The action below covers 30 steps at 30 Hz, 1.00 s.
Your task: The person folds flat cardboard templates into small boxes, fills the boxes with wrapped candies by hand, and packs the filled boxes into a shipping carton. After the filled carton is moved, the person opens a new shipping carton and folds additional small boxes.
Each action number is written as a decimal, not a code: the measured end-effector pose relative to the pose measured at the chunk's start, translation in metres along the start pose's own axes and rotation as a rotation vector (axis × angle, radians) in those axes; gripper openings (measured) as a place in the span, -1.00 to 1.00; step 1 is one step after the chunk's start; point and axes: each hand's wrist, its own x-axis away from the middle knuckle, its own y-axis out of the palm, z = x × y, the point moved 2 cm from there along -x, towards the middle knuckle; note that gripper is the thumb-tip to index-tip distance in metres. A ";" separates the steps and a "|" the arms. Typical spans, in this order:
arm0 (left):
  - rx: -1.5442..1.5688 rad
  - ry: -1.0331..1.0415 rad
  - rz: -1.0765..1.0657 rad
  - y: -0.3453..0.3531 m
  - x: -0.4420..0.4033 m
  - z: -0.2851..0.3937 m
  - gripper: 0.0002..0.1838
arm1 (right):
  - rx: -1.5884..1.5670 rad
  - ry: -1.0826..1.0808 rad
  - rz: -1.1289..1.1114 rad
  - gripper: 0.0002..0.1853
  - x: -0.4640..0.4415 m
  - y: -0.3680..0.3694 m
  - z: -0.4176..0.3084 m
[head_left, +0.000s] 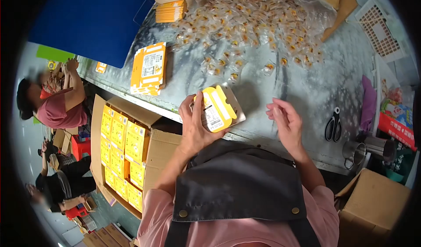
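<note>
My left hand (195,126) grips a small yellow and white carton (215,111) at the table's front edge, thumb and fingers around its left side. The carton is tilted, with a printed panel facing up and rounded yellow flaps showing; I cannot tell what is inside. To the right of it, my right hand (286,123) hovers over the table with loosely bent fingers and nothing visible in them. Beyond the hands lie small clear-wrapped packets (258,23) in a large heap, several of them loose nearer the carton. A stack of flat cartons (150,67) rests to the left.
A cardboard box (162,159) filled with yellow cartons (117,135) stands at my left. More flat cartons (171,11) are stacked at the back. Black scissors (334,126) and a metal cup (353,152) lie right. Two people work at far left.
</note>
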 end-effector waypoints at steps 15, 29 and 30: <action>0.486 -0.059 -0.038 0.022 -0.047 0.029 -0.20 | -0.036 -0.303 0.025 -0.42 -0.032 0.046 -0.017; 0.604 -0.142 0.064 0.002 -0.033 0.048 -0.59 | 0.174 -0.392 0.092 -0.76 -0.039 0.048 -0.041; 0.618 -0.165 0.094 0.001 -0.031 0.049 -0.63 | 0.177 -0.441 0.092 -0.75 -0.039 0.050 -0.044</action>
